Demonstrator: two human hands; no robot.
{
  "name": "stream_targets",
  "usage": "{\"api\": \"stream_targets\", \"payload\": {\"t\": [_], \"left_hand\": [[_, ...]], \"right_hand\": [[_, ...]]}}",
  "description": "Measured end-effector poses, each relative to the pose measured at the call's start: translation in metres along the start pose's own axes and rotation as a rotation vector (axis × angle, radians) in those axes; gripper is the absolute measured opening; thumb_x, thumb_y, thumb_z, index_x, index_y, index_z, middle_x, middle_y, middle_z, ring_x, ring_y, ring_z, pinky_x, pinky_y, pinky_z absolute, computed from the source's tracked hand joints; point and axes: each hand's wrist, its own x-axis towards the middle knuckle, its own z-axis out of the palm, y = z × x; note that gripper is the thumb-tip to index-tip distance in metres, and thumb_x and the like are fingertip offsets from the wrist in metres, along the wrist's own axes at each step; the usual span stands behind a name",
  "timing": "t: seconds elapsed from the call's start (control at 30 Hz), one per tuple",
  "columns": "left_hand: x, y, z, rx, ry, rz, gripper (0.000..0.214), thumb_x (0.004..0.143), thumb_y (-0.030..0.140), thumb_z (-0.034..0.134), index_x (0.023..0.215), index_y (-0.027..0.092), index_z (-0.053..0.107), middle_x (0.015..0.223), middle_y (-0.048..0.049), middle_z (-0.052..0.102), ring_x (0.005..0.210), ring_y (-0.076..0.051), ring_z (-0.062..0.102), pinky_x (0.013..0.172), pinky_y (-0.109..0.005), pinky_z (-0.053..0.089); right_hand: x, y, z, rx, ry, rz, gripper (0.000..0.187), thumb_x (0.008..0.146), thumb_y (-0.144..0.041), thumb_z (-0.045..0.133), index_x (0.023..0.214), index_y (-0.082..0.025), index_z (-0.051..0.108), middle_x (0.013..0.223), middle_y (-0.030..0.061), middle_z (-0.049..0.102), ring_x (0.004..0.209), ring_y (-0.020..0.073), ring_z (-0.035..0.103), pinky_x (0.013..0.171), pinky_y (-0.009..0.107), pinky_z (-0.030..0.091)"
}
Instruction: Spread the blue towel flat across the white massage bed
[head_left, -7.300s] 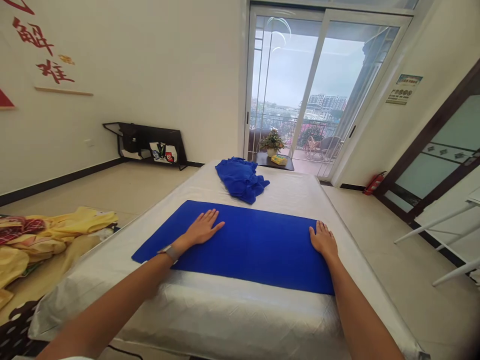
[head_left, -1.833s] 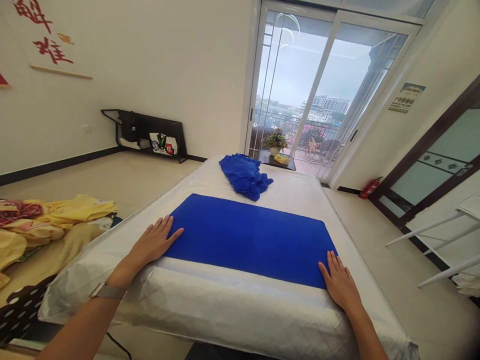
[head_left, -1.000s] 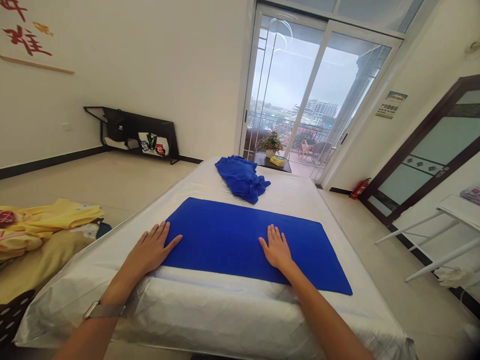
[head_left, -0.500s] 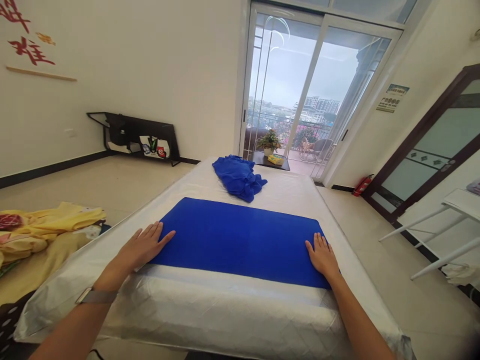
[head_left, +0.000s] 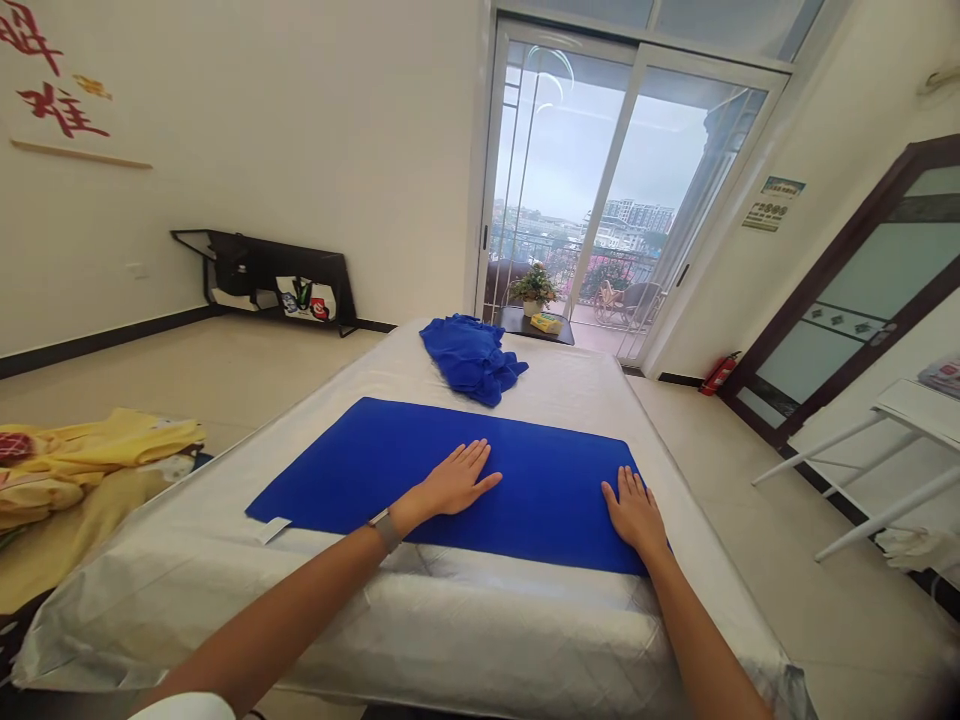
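Cloth (head_left: 532, 490), blue, lies flat near the close end of the bed (head_left: 585, 395); head cam's the only view, & I'm watching from about there. L hand (head_left: 454, 482) is palm-down approx. mid-cloth, thumb out, forearm crossing the near edge. R hand (head_left: 636, 512) is palm-down by the R edge. Both grips released, nothing grasped; can't tell how hard either presses. Flat palms prob. suit thin fabric: pressure spreads w/o bunching it, & a hand out at the side likely steadies that edge. Bed's broad top gives the cloth room to lie full-length; couldn't say if it's one layer or several. White tag (head_left: 274, 530) pokes out at the near L corner. Crumpled blue fabric (head_left: 474, 362) sits farther up, apart from the cloth, prob. so they don't overlap. Yellow clothes (head_left: 150, 440) are heaped off to the L; can't tell what they rest on.
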Motion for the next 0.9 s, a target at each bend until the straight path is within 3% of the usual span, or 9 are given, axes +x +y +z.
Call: {"api": "stream_targets", "payload": {"t": [0.13, 0.4, 0.5, 0.6, 0.9], "left_hand": [[-0.003, -0.028, 0.007, 0.018, 0.032, -0.067, 0.089, 0.1, 0.072, 0.014, 0.163, 0.01, 0.024, 0.169, -0.0143, 0.022, 0.158, -0.026, 0.017, 0.127, -0.043, 0.011], [-0.059, -0.154, -0.025, 0.137, 0.039, -0.439, 0.092, 0.097, 0.07, 0.014, 0.162, 0.004, 0.022, 0.17, -0.0146, 0.019, 0.158, -0.03, 0.015, 0.127, -0.048, 0.015], [-0.076, -0.188, -0.035, 0.161, 0.068, -0.534, 0.092, 0.097, 0.067, 0.015, 0.161, 0.001, 0.023, 0.169, -0.0174, 0.021, 0.157, -0.032, 0.019, 0.126, -0.05, 0.019], [-0.084, -0.201, -0.038, 0.166, 0.09, -0.559, 0.093, 0.097, 0.067, 0.015, 0.161, 0.0, 0.023, 0.168, -0.0183, 0.023, 0.157, -0.032, 0.021, 0.126, -0.05, 0.019], [-0.083, -0.198, -0.033, 0.163, 0.144, -0.552, 0.095, 0.097, 0.07, 0.016, 0.16, -0.001, 0.027, 0.167, -0.0189, 0.026, 0.156, -0.032, 0.023, 0.127, -0.049, 0.019]], "right_hand": [[0.0, 0.001, 0.0, 0.005, 0.0, -0.002, 0.08, 0.104, -0.057, 0.013, 0.165, -0.007, 0.017, 0.172, 0.0075, 0.014, 0.158, 0.0228, 0.012, 0.128, 0.041, 0.007], [0.0, 0.001, 0.0, -0.013, -0.003, -0.003, 0.08, 0.104, -0.057, 0.014, 0.165, -0.006, 0.017, 0.172, 0.0081, 0.015, 0.158, 0.0228, 0.012, 0.129, 0.042, 0.008], [0.0, 0.001, -0.001, -0.017, -0.005, -0.001, 0.08, 0.103, -0.058, 0.013, 0.165, -0.007, 0.016, 0.172, 0.0073, 0.015, 0.158, 0.0224, 0.012, 0.129, 0.042, 0.008], [0.0, 0.0, -0.002, -0.015, -0.017, 0.007, 0.08, 0.103, -0.057, 0.013, 0.165, -0.007, 0.015, 0.172, 0.0069, 0.014, 0.159, 0.0224, 0.011, 0.129, 0.042, 0.009], [0.001, -0.005, -0.014, -0.128, -0.09, 0.034, 0.074, 0.105, -0.05, 0.014, 0.165, -0.007, 0.014, 0.172, 0.0073, 0.013, 0.158, 0.0233, 0.014, 0.128, 0.044, 0.013]]}}
